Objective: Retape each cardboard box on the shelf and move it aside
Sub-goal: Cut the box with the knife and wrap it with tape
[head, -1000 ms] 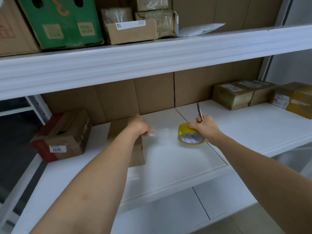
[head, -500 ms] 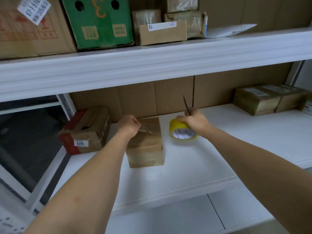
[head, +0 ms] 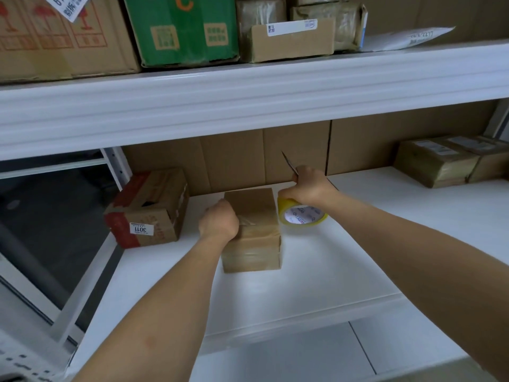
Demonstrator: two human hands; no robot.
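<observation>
Since a second ago, both hands have closed in on the small cardboard box (head: 252, 230). Left hand (head: 219, 223), fingers curled, pinches a tape end on its top. Right hand (head: 309, 186) grips the yellow tape roll (head: 301, 215) touching its right side. On the white shelf (head: 358, 257), the box's long axis runs front to back.

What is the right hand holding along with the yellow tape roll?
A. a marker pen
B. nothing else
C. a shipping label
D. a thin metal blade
D: the right hand grips the yellow tape roll and a thin metal blade that sticks up from the fist, beside the small cardboard box.
</observation>
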